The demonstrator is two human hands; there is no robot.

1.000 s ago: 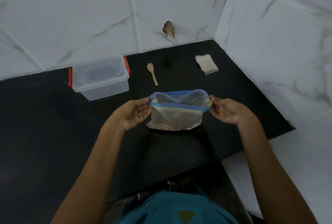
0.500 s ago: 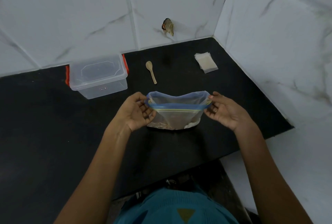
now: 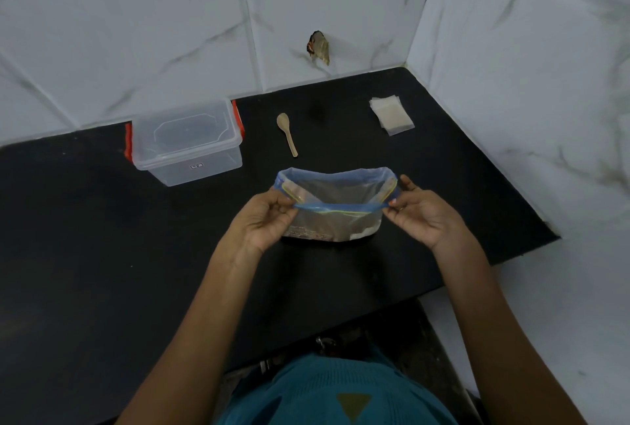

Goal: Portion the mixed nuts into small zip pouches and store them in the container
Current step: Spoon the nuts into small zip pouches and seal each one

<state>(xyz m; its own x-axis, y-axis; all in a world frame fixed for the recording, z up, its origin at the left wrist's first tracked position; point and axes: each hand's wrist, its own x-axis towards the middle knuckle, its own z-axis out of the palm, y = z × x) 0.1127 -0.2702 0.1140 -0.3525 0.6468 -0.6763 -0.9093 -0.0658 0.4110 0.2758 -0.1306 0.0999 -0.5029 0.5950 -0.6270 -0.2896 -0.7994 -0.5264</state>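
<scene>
**Nut bag held open by its rim**

Clear hard-plastic container [image 3: 187, 141] sits at 10 o'clock of the bag on the black worktop [image 3: 102, 237]. Left hand [image 3: 262, 220] grip pinches the left rim. Nut bag [image 3: 335, 220] is at centre: soft, light film, probably floppy, best held by the stiffer blue zip band. Right hand [image 3: 422, 216] grip pinches the right rim.

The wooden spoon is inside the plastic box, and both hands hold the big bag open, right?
No. The head view shows the wooden spoon lying on the black counter beside the plastic box, not inside it. The left hand and right hand do hold the big bag open.
</scene>
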